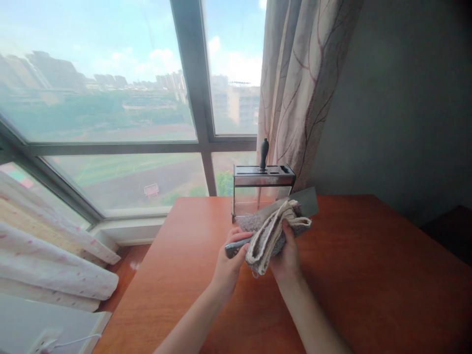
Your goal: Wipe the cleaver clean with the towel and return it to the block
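Head view: left hand (pixel 229 258) grips the broad steel cleaver (pixel 295 204) by its handle; right hand (pixel 285 255) clasps a grey-and-cream cloth (pixel 267 236), hiding the mid-blade, before the clear knife block (pixel 262 189).

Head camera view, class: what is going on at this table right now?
A person holds a cleaver over a wooden table. The left hand grips its handle, while the right hand presses a folded cloth wrapped around the blade. Behind them, by the window, stands a clear knife block with one dark-handled tool in it, beside a curtain.
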